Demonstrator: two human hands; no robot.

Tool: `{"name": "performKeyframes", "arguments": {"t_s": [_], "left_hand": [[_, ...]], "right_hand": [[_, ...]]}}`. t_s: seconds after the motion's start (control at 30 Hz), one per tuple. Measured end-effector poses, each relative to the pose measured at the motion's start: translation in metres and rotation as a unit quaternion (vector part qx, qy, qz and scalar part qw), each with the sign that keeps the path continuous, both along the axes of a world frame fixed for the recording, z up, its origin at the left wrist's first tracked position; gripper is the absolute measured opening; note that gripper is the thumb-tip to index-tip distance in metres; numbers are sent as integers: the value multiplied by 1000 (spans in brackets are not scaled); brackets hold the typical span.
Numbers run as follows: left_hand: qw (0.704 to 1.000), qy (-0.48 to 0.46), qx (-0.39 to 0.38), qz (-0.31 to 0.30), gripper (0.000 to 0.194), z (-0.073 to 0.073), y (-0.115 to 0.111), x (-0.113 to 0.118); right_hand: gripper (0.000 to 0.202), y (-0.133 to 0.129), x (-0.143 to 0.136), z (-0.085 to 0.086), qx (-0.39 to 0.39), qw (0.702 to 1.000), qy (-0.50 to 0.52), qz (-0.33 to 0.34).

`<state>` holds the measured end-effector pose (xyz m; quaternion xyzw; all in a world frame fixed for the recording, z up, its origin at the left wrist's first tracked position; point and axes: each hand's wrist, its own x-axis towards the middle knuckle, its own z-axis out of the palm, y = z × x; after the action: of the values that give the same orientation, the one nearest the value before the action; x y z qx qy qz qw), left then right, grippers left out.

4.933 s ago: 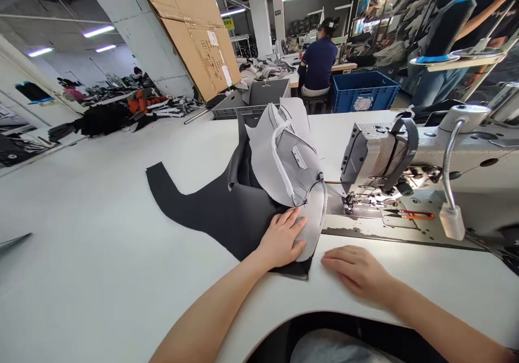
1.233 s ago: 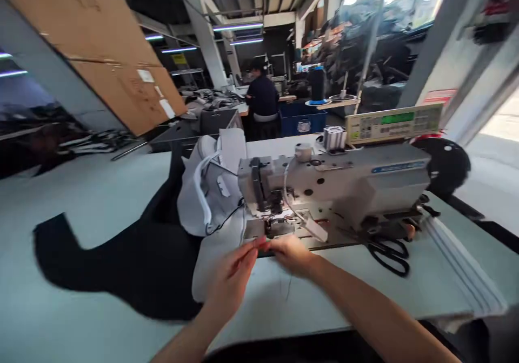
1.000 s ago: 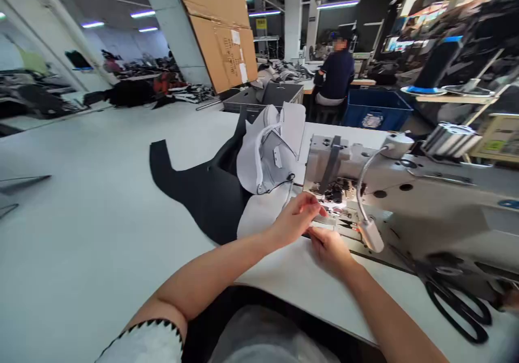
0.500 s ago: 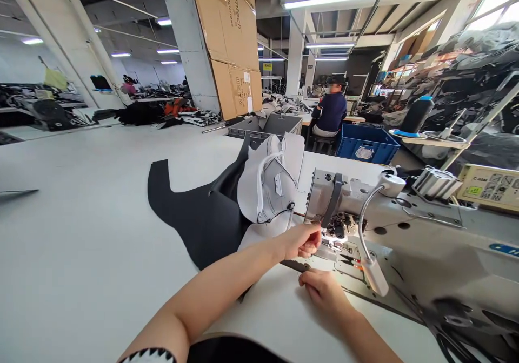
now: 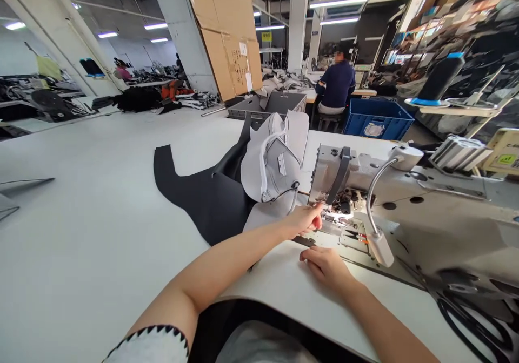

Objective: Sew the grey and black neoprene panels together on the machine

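Grey, lamp-lit sewing machine (image 5: 430, 217)

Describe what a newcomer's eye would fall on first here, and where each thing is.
Probably the gray sewing machine at right comes first, its stitching area brightly lit and the left hand close to it. Next, the black piece and pale gray piece lie on the white table left of the machine; beyond, tall cardboard stands by a pillar.
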<state>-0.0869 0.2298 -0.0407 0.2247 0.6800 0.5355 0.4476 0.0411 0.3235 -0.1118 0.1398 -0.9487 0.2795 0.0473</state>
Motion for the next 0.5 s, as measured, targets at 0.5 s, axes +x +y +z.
{"name": "performKeyframes", "arguments": {"t_s": [0.5], "left_hand": [[995,9,-16,103,41,-43,3,-17]], "right_hand": [[27,4,-11,-5,29,997,-5,-69]]}}
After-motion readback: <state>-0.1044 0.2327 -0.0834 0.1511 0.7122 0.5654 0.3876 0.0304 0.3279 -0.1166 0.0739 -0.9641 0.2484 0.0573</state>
